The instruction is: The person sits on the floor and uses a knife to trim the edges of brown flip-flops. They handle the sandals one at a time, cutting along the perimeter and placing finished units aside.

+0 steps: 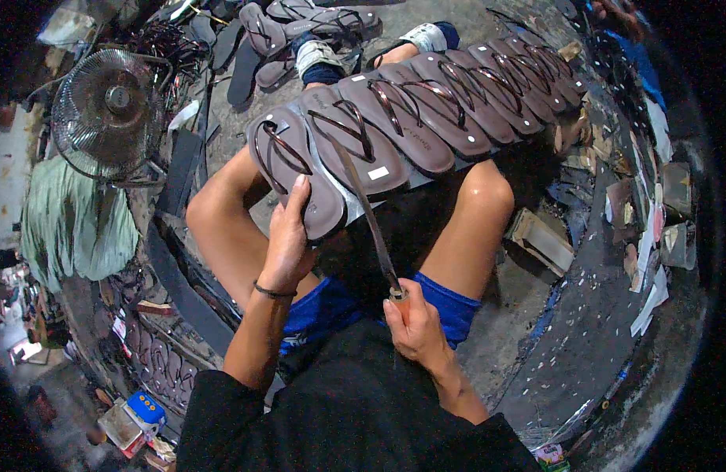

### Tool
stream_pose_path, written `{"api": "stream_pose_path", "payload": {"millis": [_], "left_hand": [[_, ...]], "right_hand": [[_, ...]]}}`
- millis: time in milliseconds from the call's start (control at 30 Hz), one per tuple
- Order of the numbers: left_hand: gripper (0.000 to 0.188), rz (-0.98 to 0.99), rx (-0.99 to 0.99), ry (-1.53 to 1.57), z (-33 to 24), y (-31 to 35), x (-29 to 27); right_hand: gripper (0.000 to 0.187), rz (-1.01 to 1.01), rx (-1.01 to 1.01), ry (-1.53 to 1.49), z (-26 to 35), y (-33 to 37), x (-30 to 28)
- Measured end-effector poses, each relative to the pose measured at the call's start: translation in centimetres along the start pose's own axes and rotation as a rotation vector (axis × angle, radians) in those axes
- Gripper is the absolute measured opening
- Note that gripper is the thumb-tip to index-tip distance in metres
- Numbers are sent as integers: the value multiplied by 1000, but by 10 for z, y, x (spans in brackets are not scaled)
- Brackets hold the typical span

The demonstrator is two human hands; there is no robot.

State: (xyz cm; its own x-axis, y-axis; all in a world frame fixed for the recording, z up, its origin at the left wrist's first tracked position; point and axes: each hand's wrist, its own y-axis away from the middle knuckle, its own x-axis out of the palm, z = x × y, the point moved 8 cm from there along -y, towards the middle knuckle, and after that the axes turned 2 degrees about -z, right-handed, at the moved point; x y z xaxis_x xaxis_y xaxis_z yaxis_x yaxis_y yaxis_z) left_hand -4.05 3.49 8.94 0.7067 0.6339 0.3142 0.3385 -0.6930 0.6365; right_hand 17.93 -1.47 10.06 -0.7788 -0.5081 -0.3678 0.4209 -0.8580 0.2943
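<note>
A long row of brown flip-flops [426,141] with dark shiny straps lies side by side across a board above my knees. At its left end, my left hand [286,244] grips the edge of the nearest flip-flop [319,200], thumb on top and the other fingers hidden beneath. My right hand [416,326] is closed round the wooden handle of a long, thin knife [371,216]. The blade points up and away from me, over the second flip-flop [382,157], its tip near the strap. Whether the blade touches the sole I cannot tell.
A standing fan [115,110] and a green cloth [75,220] are at the left. More flip-flops [323,20] are piled on the floor beyond my feet. A block [541,241] lies by my right knee. Scraps litter a dark mat [583,330] at the right.
</note>
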Motion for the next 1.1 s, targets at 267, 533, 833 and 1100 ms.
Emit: {"api": "stream_pose_path", "payload": {"millis": [267, 533, 833, 1100], "left_hand": [[40, -64, 65, -53, 8, 4, -6], [42, -128, 90, -9, 14, 6, -7], [43, -5, -14, 63, 26, -2, -15], [42, 27, -11, 90, 15, 6, -8]], "right_hand": [[35, 112, -46, 37, 7, -48, 14], [41, 228, -70, 475, 1, -81, 46], [49, 182, -92, 420, 1, -105, 66], [41, -93, -400, -183, -1, -129, 84]]}}
